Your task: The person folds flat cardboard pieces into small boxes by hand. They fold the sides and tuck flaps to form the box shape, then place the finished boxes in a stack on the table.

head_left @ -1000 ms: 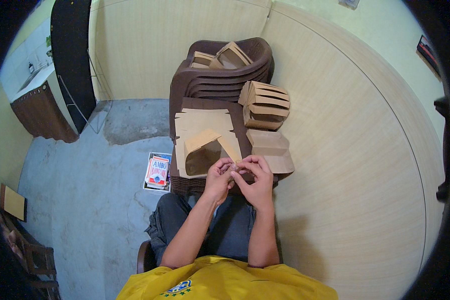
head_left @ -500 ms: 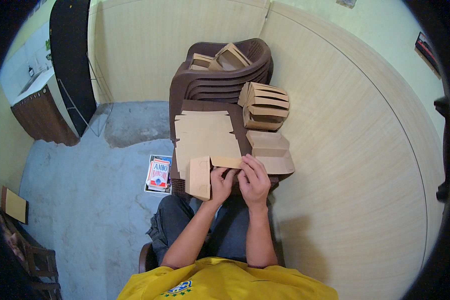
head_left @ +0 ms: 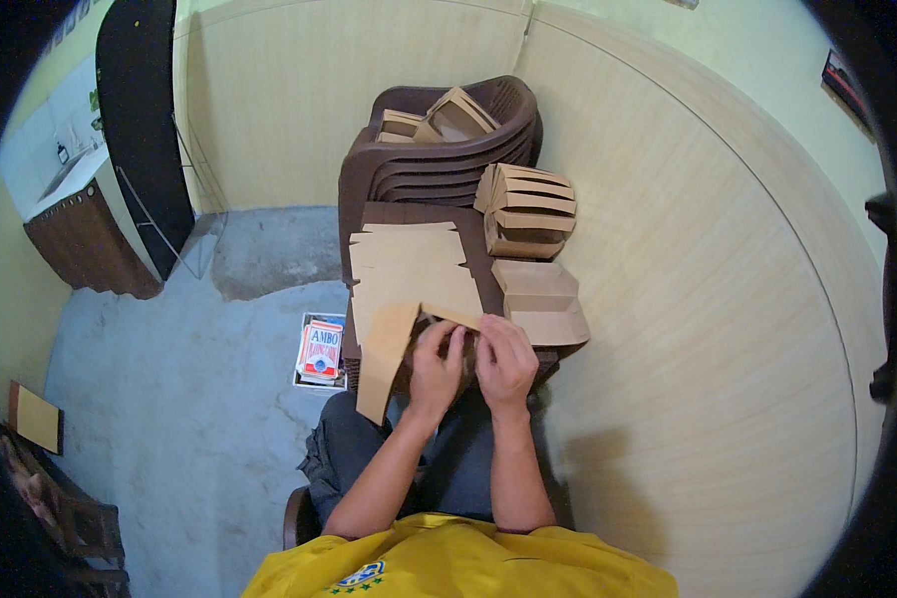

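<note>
A partly folded brown cardboard box is held up in front of my lap, its tall left panel slanting and its narrow far wall running to the right. My left hand is inside the fold, its thumb and fingers closed near the far wall. At that wall's right end, my right hand pinches the cardboard edge. Behind the box lie flat, notched cardboard blanks on the brown chair seat. An unfolded cardboard box rests to the right of the blanks. The inner corner is partly hidden by my fingers.
Stacked brown plastic chairs stand ahead, with folded boxes on top. Nested cardboard boxes sit beside the wood-panelled wall. A small bin holding card packs is on the floor at left. A sink counter stands farther left.
The box has tilted, so its left panel now slants down and leftward, and its far wall slopes down to the right. Both hands stay on it, having shifted only slightly.
</note>
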The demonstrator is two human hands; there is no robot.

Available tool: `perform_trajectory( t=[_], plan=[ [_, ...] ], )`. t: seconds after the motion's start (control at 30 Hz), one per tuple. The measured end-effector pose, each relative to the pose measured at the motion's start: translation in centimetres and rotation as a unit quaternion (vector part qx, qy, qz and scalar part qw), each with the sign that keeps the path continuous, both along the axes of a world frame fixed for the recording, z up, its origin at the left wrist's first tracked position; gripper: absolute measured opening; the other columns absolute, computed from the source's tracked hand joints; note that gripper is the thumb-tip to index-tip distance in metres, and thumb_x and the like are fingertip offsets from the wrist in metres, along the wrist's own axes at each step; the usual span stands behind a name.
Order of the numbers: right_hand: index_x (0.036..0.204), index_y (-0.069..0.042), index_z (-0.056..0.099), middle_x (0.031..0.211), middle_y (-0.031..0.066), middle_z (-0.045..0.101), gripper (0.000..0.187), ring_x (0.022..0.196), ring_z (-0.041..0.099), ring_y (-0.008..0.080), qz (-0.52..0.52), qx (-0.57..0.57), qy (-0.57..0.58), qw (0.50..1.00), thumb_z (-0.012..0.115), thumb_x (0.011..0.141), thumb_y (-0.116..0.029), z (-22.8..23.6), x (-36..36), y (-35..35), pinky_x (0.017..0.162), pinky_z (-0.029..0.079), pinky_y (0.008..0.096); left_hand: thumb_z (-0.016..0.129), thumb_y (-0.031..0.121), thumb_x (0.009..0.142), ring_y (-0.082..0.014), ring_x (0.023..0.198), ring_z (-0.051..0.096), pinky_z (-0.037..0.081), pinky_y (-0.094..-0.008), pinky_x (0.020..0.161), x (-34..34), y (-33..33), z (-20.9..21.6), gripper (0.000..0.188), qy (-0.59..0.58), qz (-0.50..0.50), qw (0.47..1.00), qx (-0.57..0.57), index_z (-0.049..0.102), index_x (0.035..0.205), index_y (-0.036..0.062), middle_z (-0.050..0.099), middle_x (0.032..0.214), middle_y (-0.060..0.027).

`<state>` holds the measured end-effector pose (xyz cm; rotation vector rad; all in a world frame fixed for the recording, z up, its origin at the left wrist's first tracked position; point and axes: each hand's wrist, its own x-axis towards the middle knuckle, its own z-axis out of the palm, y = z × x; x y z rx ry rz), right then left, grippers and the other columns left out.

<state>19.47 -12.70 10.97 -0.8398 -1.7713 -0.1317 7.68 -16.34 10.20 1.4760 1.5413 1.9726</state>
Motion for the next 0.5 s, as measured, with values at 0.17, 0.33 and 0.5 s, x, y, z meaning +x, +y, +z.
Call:
perform_trajectory(
  t=[0.17, 0.33, 0.5],
  plan=[
    [0.102, -0.003, 0.076, 0.107, 0.0119, 0.077, 0.018, 0.101, 0.076, 0.0316, -0.066, 0.005, -0.042, 0.997, 0.077, 0.085, 0.002, -0.2, 1.4, 1.5, 0.088, 0.063, 0.0429, 0.082, 0.008, 0.09, -0.038, 0.108, 0.074, 0.059, -0.0422, 0.095, 0.3, -4.8, 2.7, 0.023, 0.124, -0.062, 0.99, 0.009, 0.077, 0.111, 0.0001, 0.076, 0.115, -0.019],
    [0.104, -0.005, 0.075, 0.112, 0.0115, 0.075, 0.018, 0.101, 0.075, 0.0329, -0.083, -0.016, -0.006, 0.996, 0.076, 0.087, 0.002, 0.9, 1.3, 0.7, 0.086, 0.063, 0.0426, 0.086, 0.017, 0.087, -0.0398, 0.137, 0.061, 0.048, -0.0518, 0.117, -3.3, -5.5, 3.3, 0.063, 0.223, 0.181, 0.957, -0.033, 0.062, 0.144, 0.0034, 0.061, 0.147, -0.0229],
    [0.11, -0.005, 0.073, 0.118, 0.0142, 0.072, 0.018, 0.104, 0.074, 0.0308, 0.023, -0.12, 0.11, 0.986, 0.071, 0.094, 0.003, 2.8, 2.1, -0.2, 0.089, 0.06, 0.0375, 0.093, 0.023, 0.077, -0.0312, 0.151, 0.046, 0.037, -0.0464, 0.125, -8.6, -3.2, -0.5, 0.11, -0.156, -0.226, 0.956, -0.1, 0.034, 0.168, 0.0065, 0.048, 0.161, -0.0192]
  ],
)
